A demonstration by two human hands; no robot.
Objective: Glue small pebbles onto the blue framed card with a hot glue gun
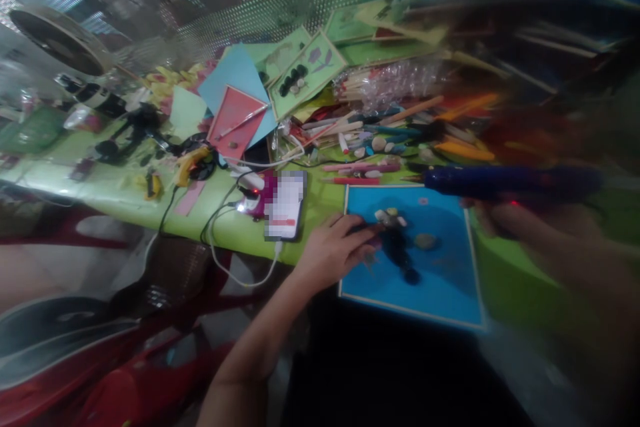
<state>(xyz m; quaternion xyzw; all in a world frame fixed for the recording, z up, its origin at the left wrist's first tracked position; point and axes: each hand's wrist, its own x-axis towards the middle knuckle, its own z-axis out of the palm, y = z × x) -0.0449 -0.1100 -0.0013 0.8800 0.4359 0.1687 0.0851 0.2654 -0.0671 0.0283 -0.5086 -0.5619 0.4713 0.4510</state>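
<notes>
Two hands of ours are at the blue board (445, 287), which lies on the green table (320, 197); our right hand (530, 230) is closed round a dark blue glue gun (475, 180), its tip above the board's far edge; our left hand (333, 247) has bent fingers over the board's left side, near the black pieces (396, 245), and we cannot tell whether they pinch anything; the phone screen (286, 203) is too blurred for us to read.

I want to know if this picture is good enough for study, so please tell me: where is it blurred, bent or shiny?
Head view: right hand smeared; left hand clearer; glare on green table; dark shadow on blue board; phone screen pixelated.
</notes>
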